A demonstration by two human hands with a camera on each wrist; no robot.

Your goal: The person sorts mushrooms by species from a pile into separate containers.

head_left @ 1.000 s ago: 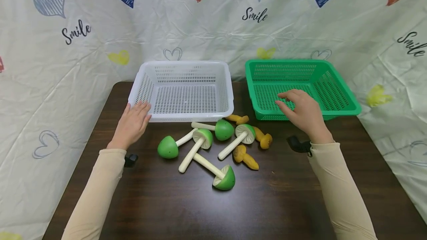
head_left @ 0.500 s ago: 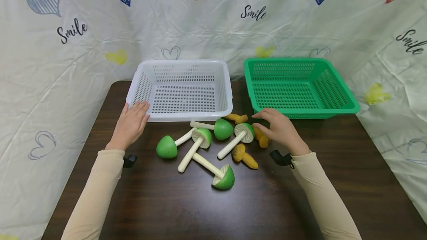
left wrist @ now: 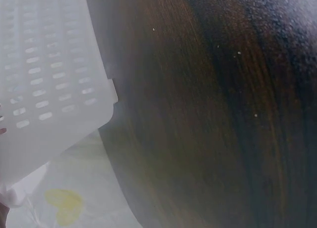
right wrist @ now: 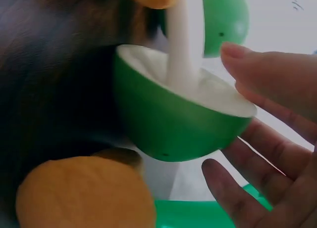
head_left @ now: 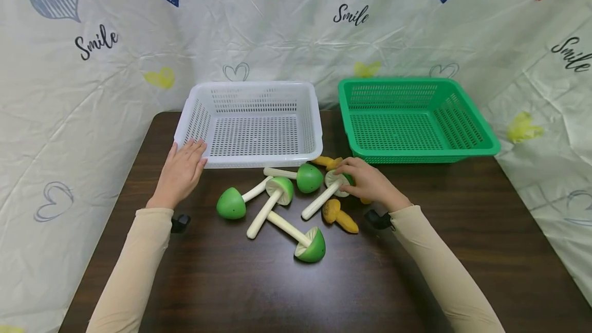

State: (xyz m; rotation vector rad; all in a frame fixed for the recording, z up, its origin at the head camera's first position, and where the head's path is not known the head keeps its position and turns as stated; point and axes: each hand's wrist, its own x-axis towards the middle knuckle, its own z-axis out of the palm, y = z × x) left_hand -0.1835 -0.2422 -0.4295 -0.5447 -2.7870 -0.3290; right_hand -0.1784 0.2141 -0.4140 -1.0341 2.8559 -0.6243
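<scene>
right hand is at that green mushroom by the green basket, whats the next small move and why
Probably close the fingers round the green mushroom's cap: the right hand cups it without a firm grip yet, and the green basket just behind sits empty.

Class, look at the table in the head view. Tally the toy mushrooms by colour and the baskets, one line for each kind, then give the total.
Green mushrooms: 5, first at, one under the right hand
Yellow mushrooms: 3, first at, one mostly hidden behind that hand
Baskets: 2, a white basket and a green basket
Total: 10
</scene>
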